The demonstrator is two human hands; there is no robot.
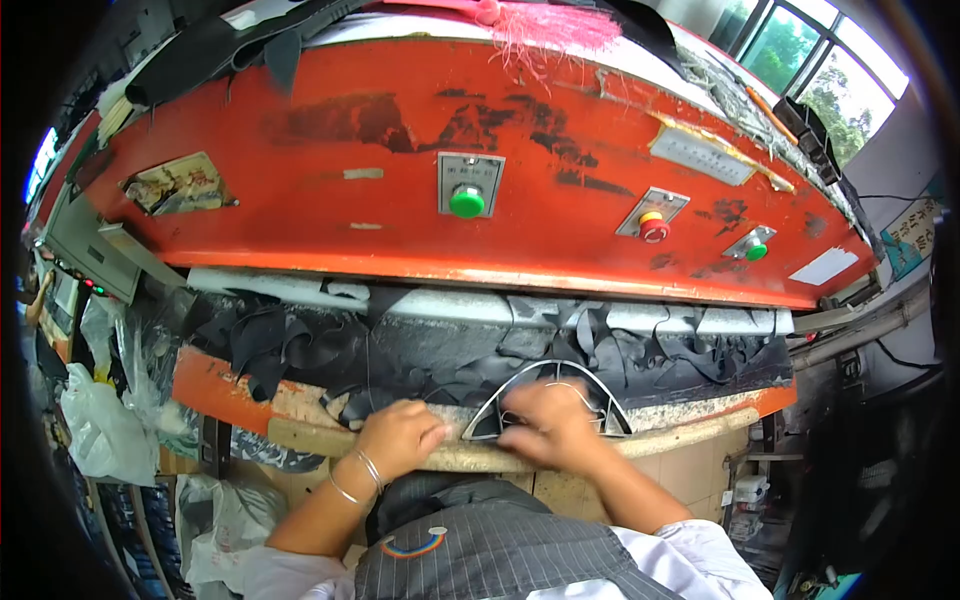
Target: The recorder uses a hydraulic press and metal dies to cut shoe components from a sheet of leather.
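Left hand point(400, 435) lies loosely curled on the near board edge, gripping nothing – black scraps point(300, 350) just beyond. To its right, the blurred right hand point(552, 425) presses the arched metal cutting die point(545, 400); its grip is unclear. Under the red press head point(480, 170), fingers risk crushing.

A workshop or small factory floor is shown, built around a large cutting press with a worn orange-red press head point(400, 150) whose paint is chipped and scuffed. On the face of that head, a green push button point(466, 202) and a red stop button point(654, 230) are mounted on metal plates. Below the head, black offcuts point(300, 345) of sheet material are heaped on the worn worktop point(300, 405). To the left of the head, clear plastic bags point(100, 430) are piled, and to its upper right, large windows point(820, 60) are seen.
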